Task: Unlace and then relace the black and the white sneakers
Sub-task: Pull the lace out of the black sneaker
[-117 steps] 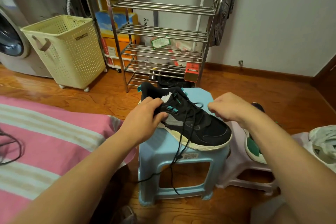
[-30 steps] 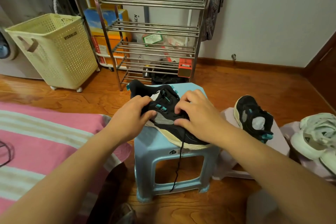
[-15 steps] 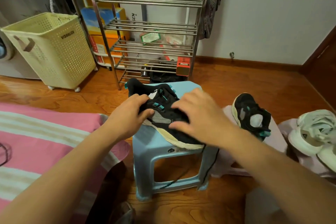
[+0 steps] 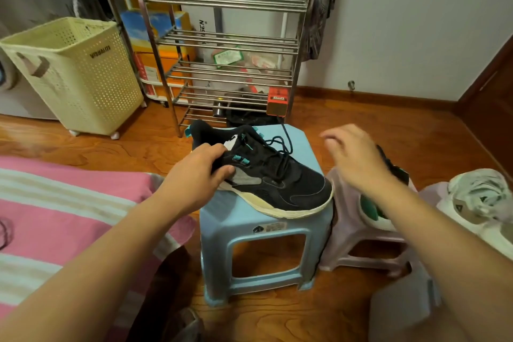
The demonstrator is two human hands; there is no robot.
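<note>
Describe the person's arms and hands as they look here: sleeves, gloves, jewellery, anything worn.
Both arms are bare from the bottom edge of the picture up to the hands; no sleeve shows in view. The left hand and the right hand wear no gloves. No watch, bracelet or ring is visible on either wrist or on the fingers, though the right hand's fingertips are blurred.

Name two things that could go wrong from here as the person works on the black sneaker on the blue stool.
The sneaker has its toe over the stool edge, so a hard tug could tip it off, though the left hand steadies it. The lace lies in loose loops and may tangle.
</note>
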